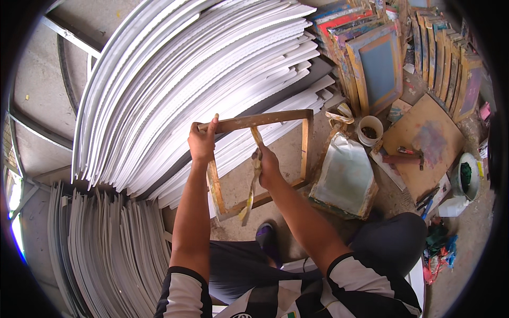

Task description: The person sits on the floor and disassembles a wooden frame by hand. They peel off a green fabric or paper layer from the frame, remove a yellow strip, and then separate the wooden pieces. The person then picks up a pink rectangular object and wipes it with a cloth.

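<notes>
My left hand grips the upper left corner of a bare wooden frame, one finger stretched up past the edge. The frame is tilted, and the floor shows through its opening. My right hand is closed on a crumpled yellowish strip, which looks like tape or cloth. The strip's upper part reaches the frame's top bar, and its loose end hangs down inside the opening. Whether the strip is stuck to the bar I cannot tell.
White sheets are stacked ahead, grey ones at left. Mesh-covered frames lean at the far right. Closer are a pale mesh frame, a white bucket, a hammer on a stained board, and a tub.
</notes>
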`<state>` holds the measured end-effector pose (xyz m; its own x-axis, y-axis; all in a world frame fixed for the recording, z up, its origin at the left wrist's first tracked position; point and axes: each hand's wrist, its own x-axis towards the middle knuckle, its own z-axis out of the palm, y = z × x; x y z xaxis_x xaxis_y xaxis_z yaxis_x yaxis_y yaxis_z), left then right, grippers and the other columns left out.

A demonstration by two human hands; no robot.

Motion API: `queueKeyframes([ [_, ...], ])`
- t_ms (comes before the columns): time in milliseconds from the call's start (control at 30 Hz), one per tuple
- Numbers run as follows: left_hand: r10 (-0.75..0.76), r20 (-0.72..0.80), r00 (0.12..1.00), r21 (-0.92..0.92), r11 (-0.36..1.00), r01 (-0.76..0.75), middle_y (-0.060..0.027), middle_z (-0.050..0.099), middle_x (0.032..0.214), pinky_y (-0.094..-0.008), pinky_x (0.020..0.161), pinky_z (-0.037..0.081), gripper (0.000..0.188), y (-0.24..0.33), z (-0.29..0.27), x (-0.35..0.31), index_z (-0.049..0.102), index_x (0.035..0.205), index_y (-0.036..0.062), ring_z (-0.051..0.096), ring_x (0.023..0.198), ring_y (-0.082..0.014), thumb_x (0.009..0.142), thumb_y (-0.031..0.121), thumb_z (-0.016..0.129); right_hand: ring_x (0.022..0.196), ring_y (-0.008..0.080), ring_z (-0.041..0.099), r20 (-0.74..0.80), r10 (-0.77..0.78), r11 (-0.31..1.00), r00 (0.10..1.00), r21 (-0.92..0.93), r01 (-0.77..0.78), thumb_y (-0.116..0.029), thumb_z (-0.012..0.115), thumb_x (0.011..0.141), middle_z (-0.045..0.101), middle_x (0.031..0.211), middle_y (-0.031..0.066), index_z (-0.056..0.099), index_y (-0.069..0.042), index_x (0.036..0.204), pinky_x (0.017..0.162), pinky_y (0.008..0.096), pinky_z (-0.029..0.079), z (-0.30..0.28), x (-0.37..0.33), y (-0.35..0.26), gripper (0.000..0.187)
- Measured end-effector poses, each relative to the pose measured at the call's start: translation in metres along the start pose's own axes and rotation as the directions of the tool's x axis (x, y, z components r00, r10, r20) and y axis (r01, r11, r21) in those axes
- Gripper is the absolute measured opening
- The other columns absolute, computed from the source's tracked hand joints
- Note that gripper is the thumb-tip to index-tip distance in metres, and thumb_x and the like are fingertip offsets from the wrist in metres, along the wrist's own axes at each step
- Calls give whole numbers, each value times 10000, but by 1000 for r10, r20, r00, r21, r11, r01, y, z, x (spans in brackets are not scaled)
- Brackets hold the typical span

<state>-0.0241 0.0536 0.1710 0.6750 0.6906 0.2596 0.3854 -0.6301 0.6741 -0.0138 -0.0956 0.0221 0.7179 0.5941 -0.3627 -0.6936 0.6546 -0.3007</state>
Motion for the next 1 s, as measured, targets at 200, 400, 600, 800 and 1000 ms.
queueKeyframes([
  [200,-69,-53,996,19,997,70,-102,633,646,-332,458,501,662,-18,-1,16,593,890,-33,600,482,-159,846,592,808,640,90,492,-223,-117,992,968,-72,104,-316,567,1036,540,752,-21,576,-150,862,564,264,383,-48,-13,8,241],
  [400,-81,-72,994,68,994,86,-121,644,661,-343,476,519,724,-29,1,24,609,889,-51,626,499,-190,830,647,789,761,132,523,-352,-247,968,903,-57,243,-283,552,1022,571,856,-7,679,-90,1000,692,305,430,-73,-10,1,232],
  [600,-68,-82,994,83,994,74,-58,584,612,-300,404,452,642,-29,11,34,609,906,-32,562,447,-138,869,585,785,828,167,573,-443,-320,922,837,57,383,-276,541,1011,591,895,8,704,-72,1040,757,322,471,-99,1,-16,263],
  [800,-58,-54,997,135,989,64,-166,685,800,-387,687,526,746,-37,16,47,650,953,-67,674,730,-261,839,661,765,905,223,630,-618,-363,831,697,125,543,-314,519,1000,603,1005,32,647,-99,1090,821,391,531,-134,7,-59,266],
  [1000,-106,-62,992,140,984,114,-261,732,931,-445,853,557,819,-43,9,44,665,988,-98,731,918,-370,822,699,755,1071,302,650,-840,-341,762,422,15,647,-277,498,990,647,1202,115,643,1,1211,917,466,535,-233,14,-112,383],
])
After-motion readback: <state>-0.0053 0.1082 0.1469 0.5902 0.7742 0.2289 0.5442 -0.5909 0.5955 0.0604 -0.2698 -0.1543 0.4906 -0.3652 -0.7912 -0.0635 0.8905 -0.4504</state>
